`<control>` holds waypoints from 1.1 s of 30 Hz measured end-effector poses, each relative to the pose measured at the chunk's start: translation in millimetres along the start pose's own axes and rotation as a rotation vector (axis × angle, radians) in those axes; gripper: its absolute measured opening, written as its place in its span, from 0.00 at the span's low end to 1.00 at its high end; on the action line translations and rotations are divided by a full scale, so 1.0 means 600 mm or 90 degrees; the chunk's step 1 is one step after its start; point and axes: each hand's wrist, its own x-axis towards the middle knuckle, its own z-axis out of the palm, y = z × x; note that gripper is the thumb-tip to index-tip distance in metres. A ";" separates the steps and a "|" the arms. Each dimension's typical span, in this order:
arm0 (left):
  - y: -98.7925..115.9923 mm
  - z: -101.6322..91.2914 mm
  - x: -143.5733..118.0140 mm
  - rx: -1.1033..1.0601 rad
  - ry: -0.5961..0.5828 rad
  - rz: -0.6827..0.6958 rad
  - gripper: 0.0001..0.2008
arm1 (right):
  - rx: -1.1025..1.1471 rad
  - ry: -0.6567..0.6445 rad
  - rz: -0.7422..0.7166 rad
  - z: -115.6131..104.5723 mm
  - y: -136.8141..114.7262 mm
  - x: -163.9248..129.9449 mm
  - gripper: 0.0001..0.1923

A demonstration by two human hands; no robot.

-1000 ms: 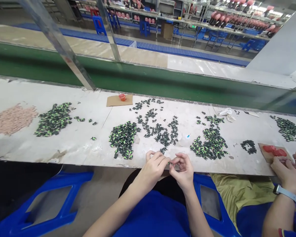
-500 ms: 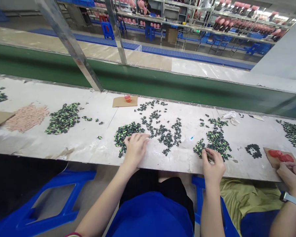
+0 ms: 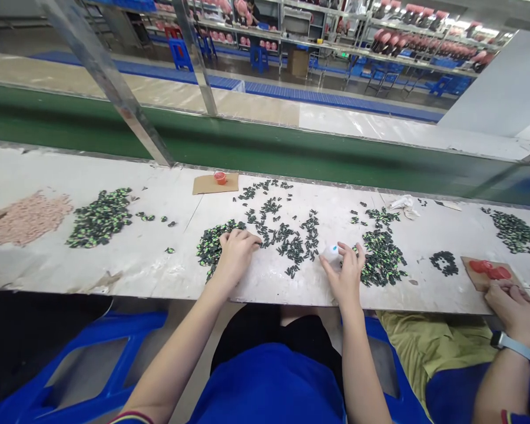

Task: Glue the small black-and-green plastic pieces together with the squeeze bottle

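Note:
My left hand [image 3: 235,257] rests at the right side of a pile of small black-and-green pieces [image 3: 212,242], fingers curled and close together. What its fingertips hold, if anything, is hidden. Scattered small black pieces [image 3: 291,242] lie just beyond those fingers. To the right, my right hand [image 3: 347,275] has its thumb and fingers apart around a white rounded object [image 3: 329,254] with a blue mark. Whether the fingers press on it is hard to see. Beside this hand lies another heap of black-and-green pieces [image 3: 382,256].
A small red cup [image 3: 220,178] stands on cardboard [image 3: 203,185] at the back. Pink pieces [image 3: 30,218] and another black-and-green pile [image 3: 100,219] lie left. At right, a co-worker's hand [image 3: 514,312] is near red containers [image 3: 490,270] on cardboard. A metal post [image 3: 115,88] rises behind.
My right hand has moved left from the right-hand heap to the white object, and its fingers have spread. My left hand stays by its pile. The view has shifted slightly.

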 end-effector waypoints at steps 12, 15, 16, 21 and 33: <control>0.051 0.028 -0.086 -0.195 -0.059 -0.071 0.05 | 0.460 -0.060 0.242 -0.015 -0.028 -0.037 0.15; 0.046 0.030 -0.090 -0.215 -0.059 -0.082 0.06 | 0.496 -0.038 0.292 -0.002 -0.035 -0.046 0.16; 0.046 0.030 -0.090 -0.219 -0.053 -0.087 0.06 | 0.494 -0.034 0.304 0.003 -0.039 -0.048 0.16; 0.054 0.027 -0.088 -0.235 -0.073 -0.104 0.06 | 0.427 -0.028 0.311 0.023 -0.073 -0.055 0.18; 0.056 0.021 -0.084 -0.204 -0.086 -0.116 0.04 | 0.336 -0.041 0.320 0.043 -0.096 -0.062 0.16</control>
